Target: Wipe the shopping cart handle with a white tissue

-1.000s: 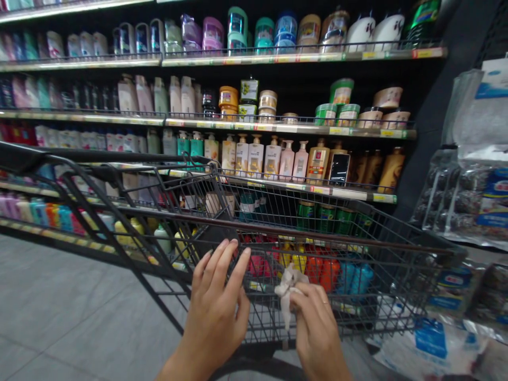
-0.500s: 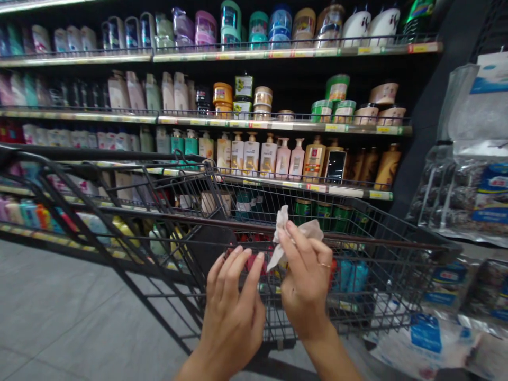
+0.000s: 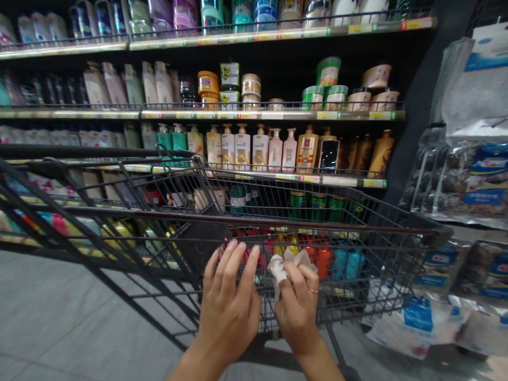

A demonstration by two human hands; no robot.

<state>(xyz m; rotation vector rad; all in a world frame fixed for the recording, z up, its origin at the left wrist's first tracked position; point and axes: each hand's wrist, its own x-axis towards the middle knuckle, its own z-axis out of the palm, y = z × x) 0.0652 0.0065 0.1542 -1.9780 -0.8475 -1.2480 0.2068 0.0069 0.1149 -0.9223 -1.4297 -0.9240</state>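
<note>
A crumpled white tissue (image 3: 279, 269) is pinched in my right hand (image 3: 297, 309), which has a thin ring on one finger. This hand is just below the brown upper rail of a black wire shopping cart (image 3: 341, 227). To its left, my left hand (image 3: 230, 301) has its fingers stretched out and a little apart, palm turned away from me. Its fingertips overlap the cart's near side wires; whether they touch the wires I cannot tell. The left thumb is mostly hidden.
Behind the cart, a shelf (image 3: 273, 115) carries tubs and jars, with pump bottles (image 3: 242, 148) one level lower. Red, orange and blue packs show through the wires. Packaged scrubbers (image 3: 440, 185) hang at the right. Grey floor tiles (image 3: 79, 312) lie at the left.
My right hand with the tissue has moved down from the cart's rail. The left hand has hardly moved. My view has tilted down slightly and shifted right.
</note>
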